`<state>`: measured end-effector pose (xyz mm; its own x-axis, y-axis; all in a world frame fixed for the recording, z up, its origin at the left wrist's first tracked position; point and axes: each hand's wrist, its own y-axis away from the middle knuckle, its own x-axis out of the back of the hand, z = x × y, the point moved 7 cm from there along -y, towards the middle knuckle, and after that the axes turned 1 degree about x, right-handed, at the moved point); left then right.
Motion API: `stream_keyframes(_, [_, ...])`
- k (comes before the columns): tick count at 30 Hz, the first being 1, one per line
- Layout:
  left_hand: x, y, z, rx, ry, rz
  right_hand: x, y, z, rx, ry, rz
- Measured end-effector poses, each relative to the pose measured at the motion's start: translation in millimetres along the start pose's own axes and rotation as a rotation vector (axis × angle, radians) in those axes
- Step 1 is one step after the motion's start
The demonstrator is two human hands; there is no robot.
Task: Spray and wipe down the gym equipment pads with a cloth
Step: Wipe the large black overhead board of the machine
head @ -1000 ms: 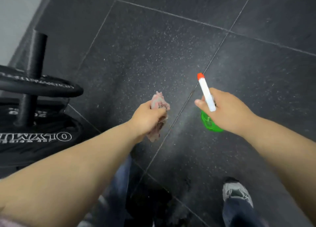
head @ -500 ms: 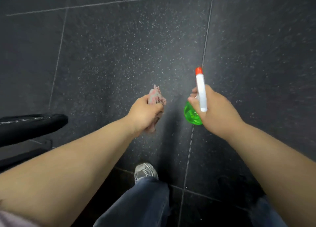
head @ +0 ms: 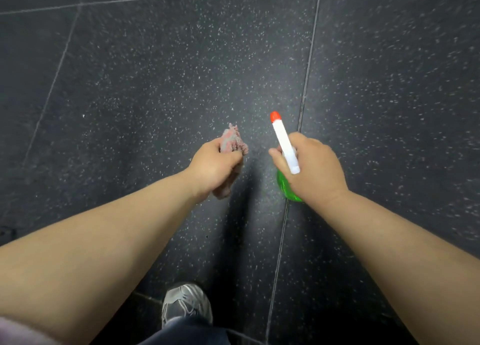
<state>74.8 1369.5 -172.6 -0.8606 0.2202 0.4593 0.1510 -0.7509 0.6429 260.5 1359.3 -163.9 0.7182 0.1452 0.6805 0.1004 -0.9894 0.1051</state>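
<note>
Gone since half a second ago is the black weight plate that lay at the 9 o'clock edge, where only the floor [head: 155,85] shows. The shoe [head: 187,303] sits lower, near 6 o'clock. On the spray bottle [head: 285,150], the red tip [head: 274,116] now leans toward 11 o'clock instead of pointing straight to 12.

The left hand [head: 215,165] has its grip clamped on the cloth [head: 232,140], which is bunched in the fist. A pinkish tuft sticks out toward 12 o'clock and a fold hangs out under the palm. The knuckles face up and the wrist is straight.

The right hand [head: 314,170], just beside it at 3 o'clock, has its grip wrapped round the spray bottle's neck. The white head lies across the top of the fingers, and the green body [head: 284,188] hangs below the palm.

Both hands are held above the floor, near the middle of the view. The bare forearms reach in from 7 and 5 o'clock, slightly converging. A pale sleeve [head: 15,331] shows at the 7 o'clock corner.

A tile seam [head: 306,85] runs from 12 to 6 o'clock beneath the bottle. A dark trouser leg [head: 187,334] covers the heel of the shoe.
</note>
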Motion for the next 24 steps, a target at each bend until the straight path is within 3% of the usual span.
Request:
stream_keyframes(10, [-1.4, 16.6, -4.8, -0.026, 0.024, -0.006, -19.4, -25.2, 1.4, 0.015, -0.042, -0.057])
stream_keyframes(16, [23.3, 64.0, 0.3, -0.109, 0.019, 0.118, -8.0, -5.8, -49.4, 0.124, -0.145, -0.031])
stream_keyframes(19, [44.2, 103.1, -4.3, -0.154, 0.024, 0.232, -14.9, 12.3, -79.5, 0.18, -0.147, -0.098])
stream_keyframes(24, [84.2, 212.1, -28.7, -0.177, 0.095, 0.346, 6.4, 74.5, -156.6, 0.319, -0.133, -0.173])
